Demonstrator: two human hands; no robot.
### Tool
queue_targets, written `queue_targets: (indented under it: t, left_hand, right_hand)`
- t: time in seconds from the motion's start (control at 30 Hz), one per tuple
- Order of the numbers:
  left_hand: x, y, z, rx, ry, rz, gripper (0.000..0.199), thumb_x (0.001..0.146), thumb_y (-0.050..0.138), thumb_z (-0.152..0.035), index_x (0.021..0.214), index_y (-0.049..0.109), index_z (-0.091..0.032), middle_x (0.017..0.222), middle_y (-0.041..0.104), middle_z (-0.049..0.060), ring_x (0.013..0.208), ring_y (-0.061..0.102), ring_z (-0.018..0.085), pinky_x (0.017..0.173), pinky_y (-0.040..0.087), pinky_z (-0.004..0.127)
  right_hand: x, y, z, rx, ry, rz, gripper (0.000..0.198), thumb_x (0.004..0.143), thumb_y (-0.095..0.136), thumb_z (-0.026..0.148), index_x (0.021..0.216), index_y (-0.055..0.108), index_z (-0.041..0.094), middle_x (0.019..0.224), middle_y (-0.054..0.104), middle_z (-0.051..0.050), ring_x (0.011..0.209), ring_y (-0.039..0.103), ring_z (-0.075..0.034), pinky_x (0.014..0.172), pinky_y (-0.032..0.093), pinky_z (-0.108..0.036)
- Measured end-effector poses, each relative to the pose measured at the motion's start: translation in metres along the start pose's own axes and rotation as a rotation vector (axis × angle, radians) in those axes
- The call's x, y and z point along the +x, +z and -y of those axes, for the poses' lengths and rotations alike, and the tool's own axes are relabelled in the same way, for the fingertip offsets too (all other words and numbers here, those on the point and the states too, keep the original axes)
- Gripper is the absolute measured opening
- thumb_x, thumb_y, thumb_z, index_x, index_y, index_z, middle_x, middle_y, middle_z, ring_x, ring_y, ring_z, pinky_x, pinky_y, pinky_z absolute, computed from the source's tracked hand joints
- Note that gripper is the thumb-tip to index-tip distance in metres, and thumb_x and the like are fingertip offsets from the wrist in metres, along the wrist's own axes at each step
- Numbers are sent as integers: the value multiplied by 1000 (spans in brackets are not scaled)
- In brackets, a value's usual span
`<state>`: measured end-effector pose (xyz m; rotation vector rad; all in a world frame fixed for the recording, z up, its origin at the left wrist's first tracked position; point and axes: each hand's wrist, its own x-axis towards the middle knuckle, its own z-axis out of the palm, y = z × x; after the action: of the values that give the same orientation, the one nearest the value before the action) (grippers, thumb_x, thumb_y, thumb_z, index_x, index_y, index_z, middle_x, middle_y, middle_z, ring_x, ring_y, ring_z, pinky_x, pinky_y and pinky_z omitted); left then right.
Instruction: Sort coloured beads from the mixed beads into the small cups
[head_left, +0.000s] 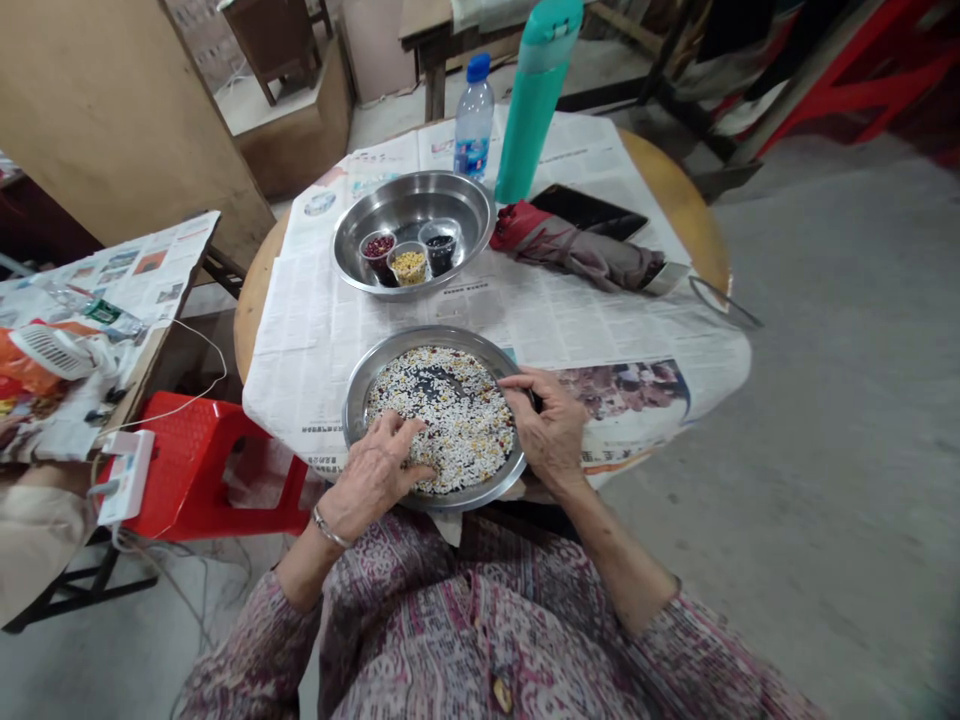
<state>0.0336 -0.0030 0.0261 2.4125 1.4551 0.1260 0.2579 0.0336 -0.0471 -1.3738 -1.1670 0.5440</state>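
Note:
A round metal tray (357, 385) lies at the table's near edge, spread with mixed grains (465, 425): mostly white, with yellow, dark red and black bits among them. My left hand (381, 465) rests over its left near side, fingers apart and touching the grains. At the right rim is my right hand (551, 425), its fingers bent together; a dark spot shows between them, too small to name. Behind the tray, a metal basin (457, 205) holds three clear cups: a cup of dark red beans (379, 252), a cup of yellow grains (409, 265) and a cup of black beans (441, 245).
Newspaper (300, 330) covers the round table. A water bottle (473, 120), a teal bottle (534, 110), a folded umbrella (585, 248) and a black flat device (589, 210) stand or lie behind. At left are a red stool (187, 480) and a power strip (127, 475).

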Motion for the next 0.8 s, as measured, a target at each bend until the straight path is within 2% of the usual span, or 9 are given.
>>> queue_targets:
  t: [0.13,0.3,0.4,0.5,0.57,0.67,0.73,0.8]
  left_hand:
    - [1,6,-7,-64,46,52,38,92,64,-23,127,49,-26,116,52,6,103,59,21,93,55,40]
    - [29,12,-9,-92,67,69,23,96,51,-13,117,57,-21,109,57,5,97,60,18,91,55,36]
    - [48,10,-5,-55,35,22,20,97,48,-12,112,59,-21,105,58,5,94,60,18,90,54,36]
    - [60,2,-5,-17,53,-49,21,96,53,-19,117,58,-21,112,57,6,103,59,20,94,53,39]
    - [62,-2,-8,26,139,-30,30,93,62,-28,122,58,-22,121,57,8,113,55,25,96,52,42]
    - [62,-3,-16,64,335,81,40,87,70,-35,124,59,-23,128,56,7,118,51,27,100,50,44]
    - [62,1,-22,71,423,124,38,87,69,-33,122,60,-23,129,57,6,118,51,26,102,48,44]
    - [64,5,-26,100,450,129,27,90,64,-26,116,62,-21,125,59,7,116,52,25,102,48,42]
  right_hand:
    - [0,-1,0,-7,-6,11,15,81,58,26,77,72,23,88,74,-5,95,68,-23,91,51,-38]
    - [1,0,-1,-7,-16,7,15,81,58,25,78,72,22,88,74,-5,94,68,-22,90,52,-38]
    - [1,0,-2,-2,-16,6,16,81,57,24,78,72,22,90,74,-5,94,69,-22,90,52,-38]
    - [1,0,-2,-6,-19,6,15,81,58,24,78,72,22,89,74,-5,93,69,-22,88,52,-37]
    - [1,1,-2,-2,-20,5,15,81,58,23,78,72,22,89,74,-5,93,69,-22,87,52,-37]
    - [0,1,-2,5,-14,7,16,82,57,23,78,72,22,90,74,-5,93,69,-22,87,52,-37]
    - [0,1,-2,-5,-11,6,16,82,57,24,78,73,22,91,74,-5,93,69,-22,87,52,-37]
    - [1,1,-3,-12,-10,5,16,82,57,24,78,73,22,91,74,-6,94,69,-22,87,52,-37]
